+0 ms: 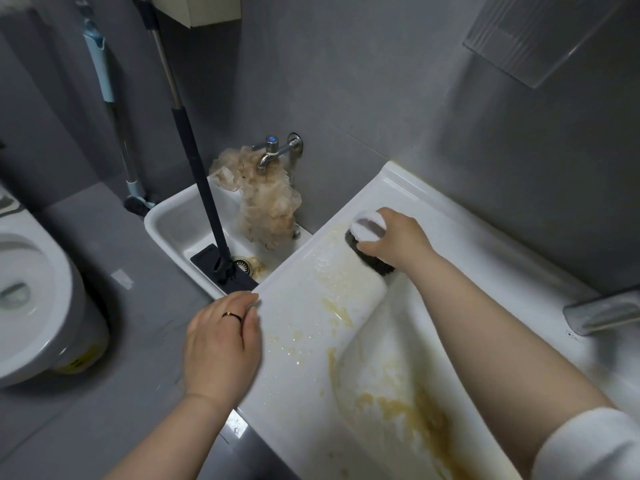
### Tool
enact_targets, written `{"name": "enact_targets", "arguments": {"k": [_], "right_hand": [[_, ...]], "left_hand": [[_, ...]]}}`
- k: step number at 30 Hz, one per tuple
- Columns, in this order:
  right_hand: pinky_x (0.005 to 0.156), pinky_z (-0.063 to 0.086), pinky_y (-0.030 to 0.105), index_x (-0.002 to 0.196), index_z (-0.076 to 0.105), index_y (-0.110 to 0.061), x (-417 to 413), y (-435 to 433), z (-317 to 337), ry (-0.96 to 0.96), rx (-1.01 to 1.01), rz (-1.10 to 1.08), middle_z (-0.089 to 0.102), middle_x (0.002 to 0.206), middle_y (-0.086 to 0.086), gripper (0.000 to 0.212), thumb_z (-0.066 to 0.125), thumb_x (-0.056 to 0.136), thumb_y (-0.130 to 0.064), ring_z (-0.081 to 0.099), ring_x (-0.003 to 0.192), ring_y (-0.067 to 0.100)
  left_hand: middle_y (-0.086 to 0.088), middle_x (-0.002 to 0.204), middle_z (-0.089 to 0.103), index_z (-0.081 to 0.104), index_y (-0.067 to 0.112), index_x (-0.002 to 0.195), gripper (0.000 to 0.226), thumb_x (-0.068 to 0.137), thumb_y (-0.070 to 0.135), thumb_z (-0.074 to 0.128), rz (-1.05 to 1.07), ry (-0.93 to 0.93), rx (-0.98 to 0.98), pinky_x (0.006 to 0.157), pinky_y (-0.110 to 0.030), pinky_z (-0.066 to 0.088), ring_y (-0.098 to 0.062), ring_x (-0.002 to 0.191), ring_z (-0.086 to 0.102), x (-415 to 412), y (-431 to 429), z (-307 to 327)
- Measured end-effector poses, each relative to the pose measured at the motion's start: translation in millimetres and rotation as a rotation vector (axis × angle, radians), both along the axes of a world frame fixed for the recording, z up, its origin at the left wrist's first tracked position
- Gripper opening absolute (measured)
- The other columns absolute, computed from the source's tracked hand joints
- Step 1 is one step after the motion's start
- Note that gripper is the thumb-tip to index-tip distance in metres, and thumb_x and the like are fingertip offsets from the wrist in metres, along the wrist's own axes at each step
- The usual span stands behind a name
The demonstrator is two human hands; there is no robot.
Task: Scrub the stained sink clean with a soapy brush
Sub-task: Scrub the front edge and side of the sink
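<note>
A white sink [304, 403] fills the lower right, its rim and basin smeared with yellow-brown stains [408, 407] and wet drops. My right hand [398, 237] grips a scrubbing brush [367, 237] with a white top and dark bristles, pressed on the sink's far left rim. My left hand [221, 341], with a dark ring on one finger, rests on the sink's left corner, fingers curled over the edge.
A lower mop basin [166, 223] sits to the left, holding a black flat mop [221, 268] and a stained cloth [266, 202] under a wall tap [273, 150]. A toilet [31, 306] stands far left. A metal faucet [602, 311] shows at the right edge.
</note>
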State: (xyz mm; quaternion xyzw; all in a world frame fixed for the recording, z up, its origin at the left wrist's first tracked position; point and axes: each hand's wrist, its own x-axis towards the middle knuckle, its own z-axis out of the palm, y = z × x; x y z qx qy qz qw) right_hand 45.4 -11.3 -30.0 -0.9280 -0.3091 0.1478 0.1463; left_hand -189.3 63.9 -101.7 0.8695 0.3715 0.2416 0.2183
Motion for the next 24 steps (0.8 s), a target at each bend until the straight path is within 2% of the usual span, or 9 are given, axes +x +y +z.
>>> {"name": "enact_targets", "arguments": {"k": [2,6,8,10,13,15,17,20,24], "right_hand": [[0.073,0.033,0.024,0.124,0.049,-0.013,-9.5,11.9,-1.7,0.002,0.036,0.037,0.060,0.118,0.006,0.051,0.067,0.079,-0.030,0.052,0.110,0.025],[0.082,0.039,0.025,0.129,0.049,-0.020,-36.7,-2.9,-2.3,0.103,-0.073,0.342,0.059,0.122,0.000,0.057,0.070,0.077,-0.028,0.052,0.113,0.020],[0.075,0.038,0.023,0.124,0.052,-0.021,-25.5,-17.1,1.2,0.091,-0.069,0.298,0.061,0.118,0.000,0.051,0.070,0.076,-0.025,0.054,0.105,0.019],[0.067,0.033,0.022,0.120,0.052,-0.017,-4.9,-21.8,2.7,0.038,-0.035,0.110,0.061,0.114,0.004,0.046,0.068,0.077,-0.025,0.051,0.092,0.019],[0.069,0.033,0.024,0.116,0.050,-0.009,13.3,-7.6,1.9,-0.001,0.045,-0.122,0.061,0.112,0.008,0.042,0.064,0.080,-0.026,0.050,0.091,0.023],[0.070,0.031,0.024,0.115,0.051,-0.009,7.2,7.3,-0.7,0.013,0.071,-0.086,0.061,0.113,0.007,0.043,0.066,0.080,-0.028,0.053,0.101,0.026],[0.070,0.030,0.023,0.117,0.052,-0.011,-8.0,14.4,-1.5,0.034,0.045,0.073,0.060,0.116,0.005,0.045,0.068,0.079,-0.029,0.052,0.108,0.024],[0.073,0.033,0.023,0.123,0.051,-0.016,-21.9,4.1,-1.0,0.070,-0.064,0.257,0.058,0.118,0.001,0.049,0.068,0.079,-0.027,0.051,0.109,0.021],[0.072,0.032,0.022,0.124,0.049,-0.015,-5.6,-10.5,4.8,0.033,-0.060,0.095,0.058,0.117,0.003,0.048,0.067,0.080,-0.026,0.048,0.097,0.020]], "left_hand": [[-0.006,0.091,0.070,0.068,0.010,0.090,0.040,0.082,0.029,0.033,0.015,0.007,-0.017,0.075,-0.030,0.032,-0.032,0.078,0.064,0.2,-1.1,0.5],[-0.007,0.086,0.070,0.067,0.008,0.087,0.037,0.081,0.025,0.035,0.000,-0.011,0.031,0.073,-0.027,0.030,-0.032,0.071,0.064,0.6,-0.1,2.0],[-0.007,0.085,0.070,0.067,0.008,0.086,0.035,0.081,0.024,0.036,-0.010,-0.014,0.041,0.072,-0.027,0.030,-0.031,0.069,0.064,0.5,-0.1,2.5],[-0.008,0.085,0.070,0.067,0.007,0.085,0.035,0.080,0.024,0.037,-0.009,-0.015,0.047,0.071,-0.027,0.030,-0.031,0.069,0.065,0.5,0.3,2.2],[-0.007,0.086,0.070,0.068,0.008,0.086,0.036,0.080,0.026,0.037,-0.009,-0.016,0.028,0.071,-0.027,0.031,-0.031,0.070,0.065,0.1,0.3,-0.2],[-0.005,0.086,0.070,0.068,0.009,0.086,0.037,0.080,0.027,0.036,-0.008,-0.009,0.017,0.073,-0.028,0.038,-0.030,0.072,0.064,-0.1,0.1,-0.1],[-0.004,0.086,0.070,0.068,0.011,0.086,0.037,0.080,0.029,0.036,-0.001,0.006,0.017,0.073,-0.030,0.045,-0.029,0.072,0.064,-0.5,-1.2,0.1],[-0.003,0.086,0.070,0.068,0.012,0.086,0.036,0.080,0.029,0.036,0.004,0.004,0.026,0.073,-0.029,0.042,-0.029,0.072,0.064,-0.1,-0.3,0.1],[-0.005,0.084,0.070,0.068,0.010,0.086,0.035,0.079,0.027,0.038,0.006,-0.004,0.048,0.073,-0.029,0.039,-0.029,0.069,0.065,-0.9,-0.4,0.1]]}}
